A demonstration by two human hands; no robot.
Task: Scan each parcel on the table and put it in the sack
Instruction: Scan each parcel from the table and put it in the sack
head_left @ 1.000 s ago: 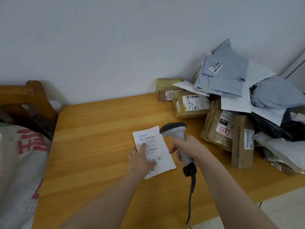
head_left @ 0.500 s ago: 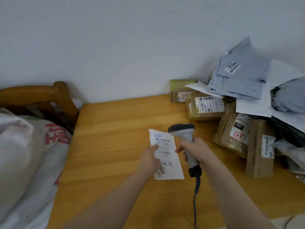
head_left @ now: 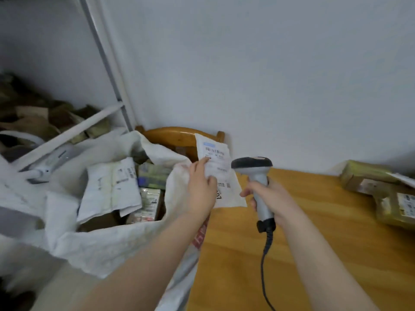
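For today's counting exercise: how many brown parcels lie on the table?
2. One brown parcel sits by the wall at far right; a second parcel lies nearer, partly out of frame. Others may be hidden.

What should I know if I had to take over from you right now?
Left hand pinches the flat white paper parcel by the rim of the white woven sack.
Right hand grips the grey handheld scanner over the wooden table.
Done: other parcels lie in the sack.
Left: drop this one in, then scan and sack the brown taped parcels at the table's right.
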